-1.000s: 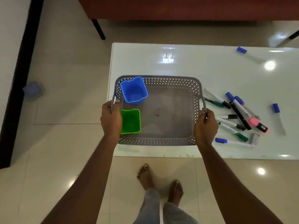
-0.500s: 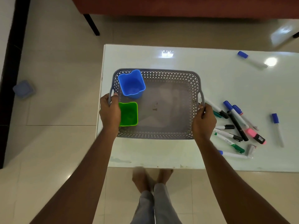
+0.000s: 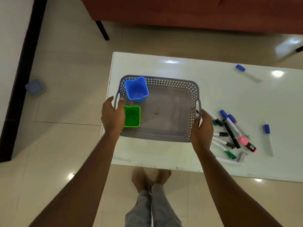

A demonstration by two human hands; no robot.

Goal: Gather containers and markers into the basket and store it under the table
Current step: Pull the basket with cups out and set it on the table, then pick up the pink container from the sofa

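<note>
The grey perforated basket (image 3: pixel 164 81) sits on the left part of the white table (image 3: pixel 164 154). In its left side stand a blue container (image 3: pixel 136 89) and, nearer to me, a green container (image 3: pixel 132 116). My left hand (image 3: pixel 112 116) grips the basket's left handle and my right hand (image 3: pixel 204 128) grips the right handle. Right of the basket lies a loose pile of markers (image 3: pixel 229 130) with a pink highlighter (image 3: pixel 246 144). Two blue-capped markers lie apart from the pile, one at the far right (image 3: pixel 241 69) and one to the right (image 3: pixel 268 139).
A red-brown sofa (image 3: pixel 180 12) on dark legs stands beyond the table. A small blue box (image 3: pixel 34 87) lies on the tiled floor to the left, beside a black strip along the wall. My bare feet (image 3: pixel 150 177) are at the table's near edge.
Held by both handles, the basket has moved away from the table's near edge, further onto the tabletop. The containers and markers have kept their places.
</note>
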